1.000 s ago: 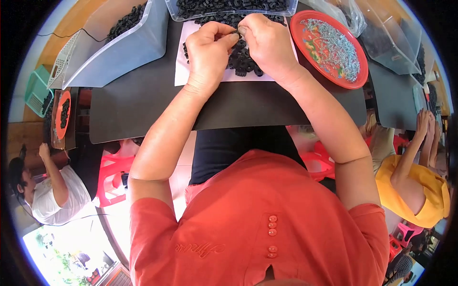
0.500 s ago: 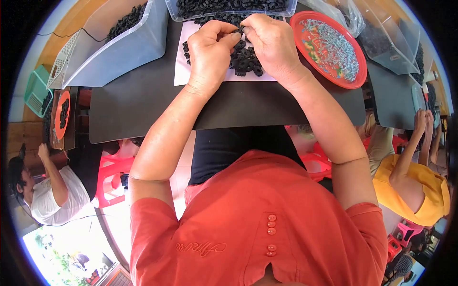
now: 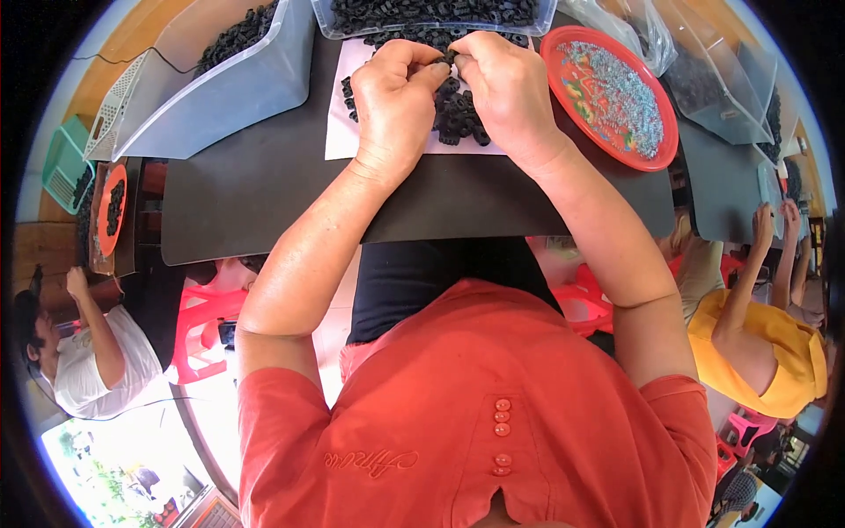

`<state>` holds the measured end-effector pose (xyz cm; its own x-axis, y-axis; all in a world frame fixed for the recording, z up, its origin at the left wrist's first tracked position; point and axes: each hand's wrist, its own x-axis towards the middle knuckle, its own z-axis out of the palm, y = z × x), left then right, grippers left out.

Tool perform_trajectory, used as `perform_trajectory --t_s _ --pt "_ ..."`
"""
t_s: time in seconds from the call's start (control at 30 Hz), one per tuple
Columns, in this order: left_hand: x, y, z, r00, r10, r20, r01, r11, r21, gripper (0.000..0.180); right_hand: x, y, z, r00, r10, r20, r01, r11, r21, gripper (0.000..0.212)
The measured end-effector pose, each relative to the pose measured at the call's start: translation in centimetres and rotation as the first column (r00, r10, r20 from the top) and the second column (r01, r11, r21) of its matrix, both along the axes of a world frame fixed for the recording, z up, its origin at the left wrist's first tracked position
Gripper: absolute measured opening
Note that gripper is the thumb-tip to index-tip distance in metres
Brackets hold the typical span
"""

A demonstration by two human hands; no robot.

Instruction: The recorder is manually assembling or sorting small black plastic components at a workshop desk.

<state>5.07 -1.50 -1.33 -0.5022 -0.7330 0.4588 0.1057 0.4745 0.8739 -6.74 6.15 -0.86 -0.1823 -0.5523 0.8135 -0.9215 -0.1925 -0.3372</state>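
Over a white sheet (image 3: 345,141) on the dark table, my left hand (image 3: 393,101) and my right hand (image 3: 509,92) meet, fingertips nearly touching. A small black part (image 3: 448,57) shows between them, pinched by the fingers of both hands. Its exact kind is too small to make out. Below and behind my hands lies a pile of similar ridged black parts (image 3: 459,114). To the right of my right hand, a red oval tray (image 3: 561,91) bears many small silvery pieces (image 3: 629,106), also too tiny to name.
A clear bin (image 3: 431,31) of black parts stands just beyond my hands. Another large translucent bin (image 3: 220,101) is at the left, and a clear plastic bag (image 3: 616,22) lies behind the tray. People sit at both sides, one in white (image 3: 110,370), one in yellow (image 3: 748,352).
My hands stay together over the sheet with only slight finger movement. The sheet, bin and tray appear shifted a little to the right and down in the view.
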Motion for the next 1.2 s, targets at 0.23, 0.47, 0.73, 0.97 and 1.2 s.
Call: perform_trajectory --t_s 0.23,0.47,0.73,0.97,1.2 --pt "-0.1 0.2 0.0 1.000 0.015 0.004 -0.015 1.000 0.018 0.007 0.4 -0.5 -0.8 0.997 -0.046 -0.060 0.042 0.997 -0.061 0.008" --pt "0.0 0.1 0.6 0.999 0.003 -0.053 0.008 0.975 0.224 0.007 0.8 -1.3 -1.3 0.981 -0.114 -0.155 0.096 0.988 -0.121 0.012" --pt "0.0 -1.0 0.8 0.960 -0.122 -0.253 0.237 0.837 0.493 0.007 1.2 -0.8 -0.9 0.997 -0.055 -0.050 0.051 0.996 -0.073 0.026" --pt "0.0 -0.8 1.1 0.961 -0.216 -0.171 0.271 0.854 0.444 0.010 -0.2 -0.4 -0.9 0.970 -0.114 -0.212 0.086 0.986 -0.140 0.031" --pt "0.4 -0.7 1.7 0.929 -0.233 -0.288 0.343 0.835 0.430 0.007 1.0 -1.1 -0.7 0.990 -0.063 -0.125 0.031 0.971 -0.238 0.029"
